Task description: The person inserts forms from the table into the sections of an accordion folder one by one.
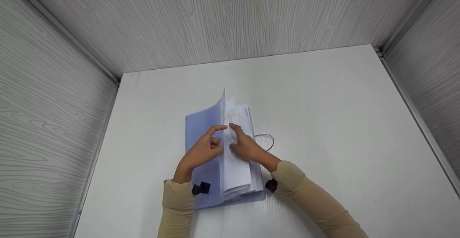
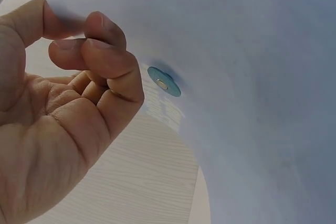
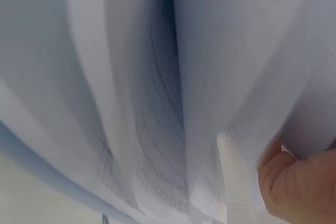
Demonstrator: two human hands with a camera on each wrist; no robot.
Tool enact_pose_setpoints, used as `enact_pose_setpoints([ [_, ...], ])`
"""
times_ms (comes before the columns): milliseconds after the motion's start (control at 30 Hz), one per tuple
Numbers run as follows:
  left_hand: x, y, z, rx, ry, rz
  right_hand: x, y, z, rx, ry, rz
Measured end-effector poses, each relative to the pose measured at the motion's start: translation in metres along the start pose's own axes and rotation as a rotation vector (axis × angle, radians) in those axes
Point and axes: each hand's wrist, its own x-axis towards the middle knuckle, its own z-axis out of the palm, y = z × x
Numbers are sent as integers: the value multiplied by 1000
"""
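A translucent blue document folder (image 1: 201,128) lies on the white table, its front cover raised and bent upright. Printed white papers (image 1: 237,175) stand inside it, their sheets fanned apart in the right wrist view. At the cover's edge my left hand (image 1: 203,150) holds the cover; one fingertip shows blurred behind it in the left wrist view, other fingers curled. A round teal button (image 2: 164,81) sits on the cover near those fingers. Inside the folder my right hand (image 1: 246,146) grips some sheets, with its fingers partly hidden behind paper (image 3: 236,77).
A thin dark cord loop (image 1: 270,136) sticks out from the folder's right side. White table surface (image 1: 323,123) spreads around the folder. Grey wood-grain panels (image 1: 230,18) stand at the back and both sides. Dark wrist devices (image 1: 202,188) sit at both sleeves.
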Motion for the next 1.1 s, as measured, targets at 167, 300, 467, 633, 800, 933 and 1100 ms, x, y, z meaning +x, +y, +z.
enact_pose_setpoints([
  [167, 0, -2, 2, -9, 4, -28, -5, 1, -17, 34, -63, -57],
  [300, 0, -2, 3, 2, 5, -38, -13, 5, -36, 19, -127, -99],
  [467, 1, -3, 4, 27, 2, -35, -20, 21, -57, -12, -230, -150],
  [633, 3, -6, 7, 28, -6, -29, -22, 44, -67, -28, -285, -175],
  [800, 5, -11, 10, -1, -8, -25, -24, 65, -69, -64, -303, -138],
  [933, 8, -17, 14, -18, -29, -17, -25, 78, -67, -89, -307, -87],
  [1100, 11, -20, 19, -6, -50, -25, -25, 90, -60, -124, -315, -69],
])
